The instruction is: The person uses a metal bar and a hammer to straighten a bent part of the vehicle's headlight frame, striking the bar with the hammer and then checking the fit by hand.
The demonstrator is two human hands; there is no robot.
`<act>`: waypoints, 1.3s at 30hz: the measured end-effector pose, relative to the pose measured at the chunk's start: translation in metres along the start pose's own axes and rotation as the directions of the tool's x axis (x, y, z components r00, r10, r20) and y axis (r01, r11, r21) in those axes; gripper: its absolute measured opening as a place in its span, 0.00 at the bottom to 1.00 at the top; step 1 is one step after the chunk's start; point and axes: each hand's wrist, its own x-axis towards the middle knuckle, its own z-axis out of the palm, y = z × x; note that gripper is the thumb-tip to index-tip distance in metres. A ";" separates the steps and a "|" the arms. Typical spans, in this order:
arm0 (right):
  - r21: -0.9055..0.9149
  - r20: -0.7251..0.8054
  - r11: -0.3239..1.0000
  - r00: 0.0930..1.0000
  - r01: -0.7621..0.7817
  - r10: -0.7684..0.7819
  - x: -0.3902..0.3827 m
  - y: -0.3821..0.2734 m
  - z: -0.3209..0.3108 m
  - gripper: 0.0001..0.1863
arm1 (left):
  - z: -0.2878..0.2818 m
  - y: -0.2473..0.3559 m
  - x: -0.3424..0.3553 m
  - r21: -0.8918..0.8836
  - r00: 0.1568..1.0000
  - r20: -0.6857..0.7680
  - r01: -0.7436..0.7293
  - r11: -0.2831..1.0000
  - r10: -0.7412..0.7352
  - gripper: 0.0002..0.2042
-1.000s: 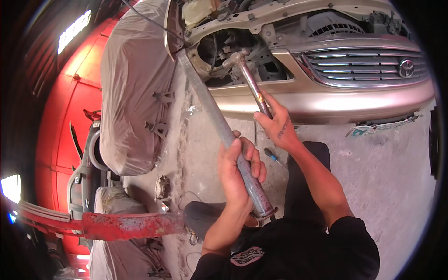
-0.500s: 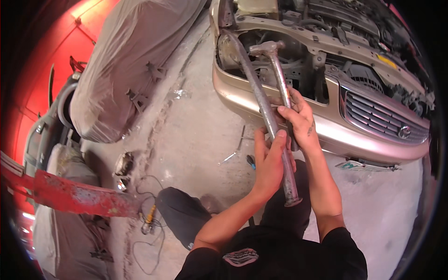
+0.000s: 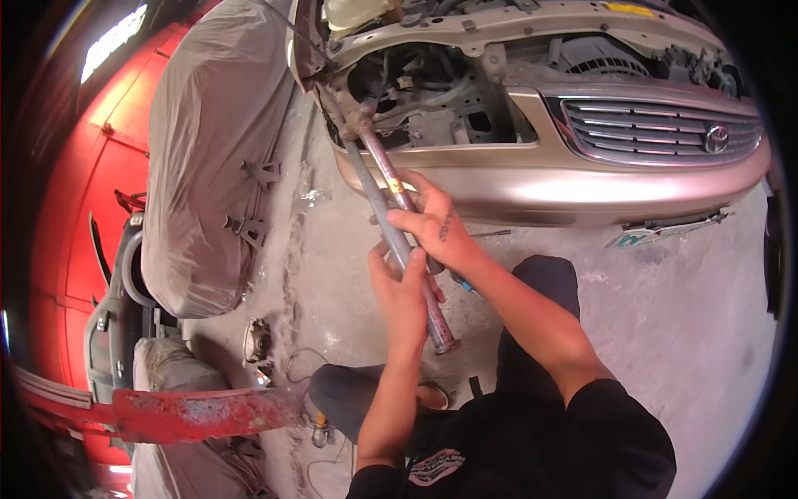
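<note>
My left hand (image 3: 401, 287) is wrapped around the lower part of a long grey metal bar (image 3: 371, 190), which has a flared, rust-coloured near end. The bar slants up and left toward the car's open headlight area, and whether its far end touches the car cannot be made out. In my right hand (image 3: 434, 223) is a hammer (image 3: 384, 162), gripped by its handle just beside the bar. From this angle its worn head overlaps the upper part of the bar; contact is unclear. Both hands are closed, close together, in front of the gold front bumper (image 3: 532, 190).
The car's chrome grille (image 3: 652, 129) and exposed engine bay lie ahead. Left are a large covered shape (image 3: 216, 158), metal stands (image 3: 249, 231) and a red beam (image 3: 199, 416). A metal part (image 3: 256, 339) sits on the concrete floor (image 3: 665, 324); a loose plate (image 3: 669, 229) lies below the bumper.
The view has turned, and the car's front now sits further left in the picture. My hands, bar and hammer have shifted left. The hammer head now overlaps the bar. Both grips stay closed.
</note>
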 end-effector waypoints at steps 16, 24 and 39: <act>0.012 -0.102 1.000 0.995 0.010 -0.009 -0.020 0.009 -0.009 0.35 | -0.027 -0.003 -0.037 -0.028 0.986 0.078 0.152 0.988 -0.150 0.12; 0.092 -0.277 0.992 0.959 0.084 -0.056 0.008 -0.008 -0.001 0.33 | -0.016 0.011 -0.038 -0.125 0.982 0.108 0.169 0.978 -0.156 0.12; -0.063 -0.580 0.725 0.566 0.686 -0.586 0.013 -0.104 -0.016 0.34 | -0.029 0.016 -0.038 -0.118 0.981 0.088 0.185 0.976 -0.175 0.19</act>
